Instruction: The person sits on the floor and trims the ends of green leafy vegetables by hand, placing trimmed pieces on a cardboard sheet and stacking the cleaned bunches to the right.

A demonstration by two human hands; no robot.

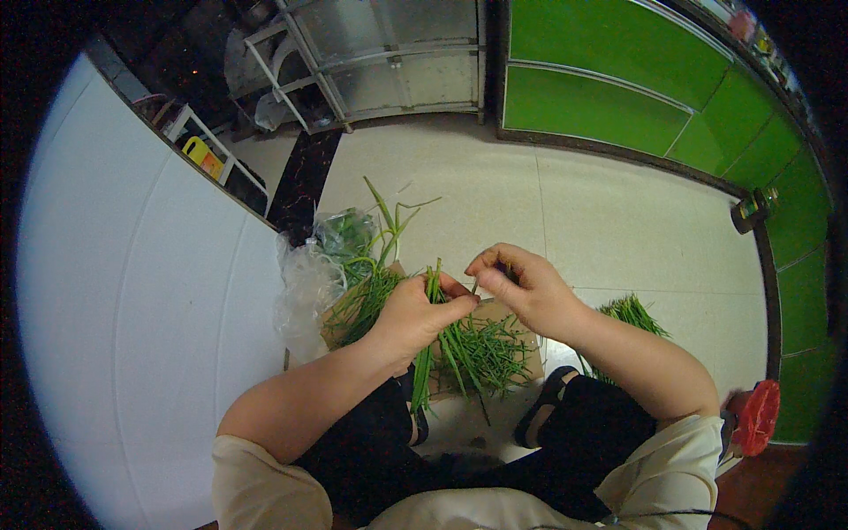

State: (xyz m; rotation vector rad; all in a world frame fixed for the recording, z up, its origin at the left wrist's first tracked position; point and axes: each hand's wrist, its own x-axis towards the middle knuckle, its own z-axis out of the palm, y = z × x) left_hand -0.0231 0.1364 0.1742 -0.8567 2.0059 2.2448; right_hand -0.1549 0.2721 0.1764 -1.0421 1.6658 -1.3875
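My left hand (417,311) is closed around a small bunch of green garlic chives (424,377); the cut stem ends poke up above the fingers and the leaves hang towards my lap. Close to its fingertips, my right hand (520,285) pinches a thin strand (475,286) that looks like a stalk, too small to tell for sure. Below both hands, loose chives (490,351) lie in a heap on flattened brown cardboard (533,361). Another pile of chives (361,308) spreads over the cardboard's left side.
Clear plastic bags (308,291), one with greens inside, lie against the white panel (165,298) at left. A neat bundle of chives (633,315) rests beyond my right forearm. Green cabinets (596,99) line the tiled floor (477,172). A red bag-lined bin (758,417) stands at lower right.
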